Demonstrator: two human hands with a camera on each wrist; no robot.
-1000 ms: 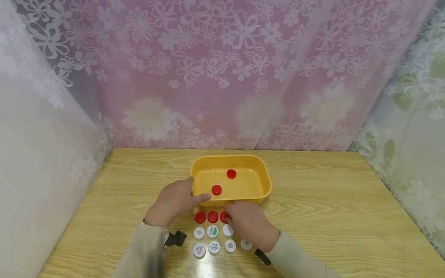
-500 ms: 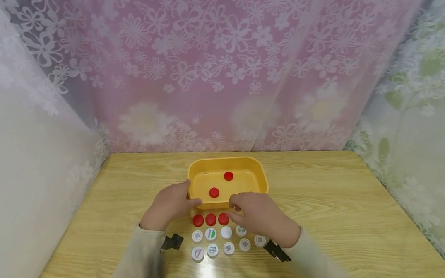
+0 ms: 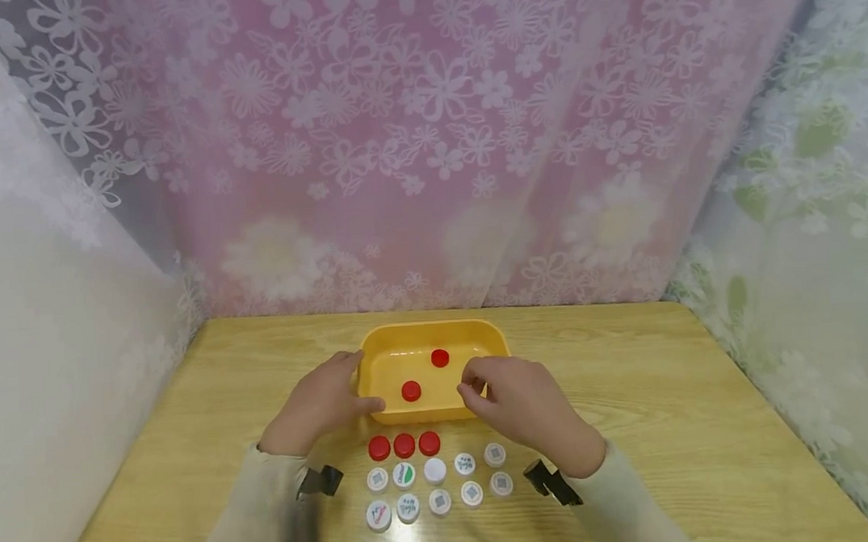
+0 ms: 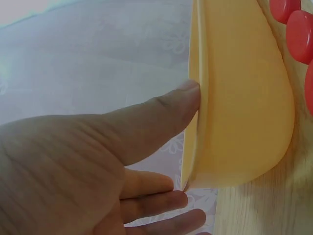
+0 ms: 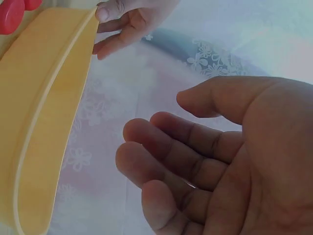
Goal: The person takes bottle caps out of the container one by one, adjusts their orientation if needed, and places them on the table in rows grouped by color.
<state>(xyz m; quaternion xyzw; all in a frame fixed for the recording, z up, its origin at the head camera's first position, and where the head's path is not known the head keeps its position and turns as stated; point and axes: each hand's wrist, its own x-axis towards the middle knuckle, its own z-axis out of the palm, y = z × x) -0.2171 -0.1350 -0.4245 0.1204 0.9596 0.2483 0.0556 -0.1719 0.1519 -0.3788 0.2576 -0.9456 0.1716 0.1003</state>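
A yellow plastic basin point(image 3: 382, 417) stands in the middle of the table with two red bottle caps, one farther back point(image 3: 440, 358) and one nearer point(image 3: 411, 391), inside. My left hand point(image 3: 322, 399) is at its left end, thumb touching the front rim and fairly straight fingers by the left side. Over the basin's right front corner hovers my right hand point(image 3: 523, 400); in the right wrist view its fingers point(image 5: 166, 152) are loosely bent with nothing between them. Three red caps point(image 3: 404, 444) lie in a row in front of the basin.
Below the red caps, two rows of several white printed caps point(image 3: 408, 507) lie on the wooden table point(image 3: 599, 377). A pink floral curtain point(image 3: 401, 183) hangs behind the table's far edge; pale curtains flank both sides.
My right hand has moved from the third red cap up and right over the basin's corner. That cap still lies in its row. My left hand stays at the basin while the view shifts slightly.
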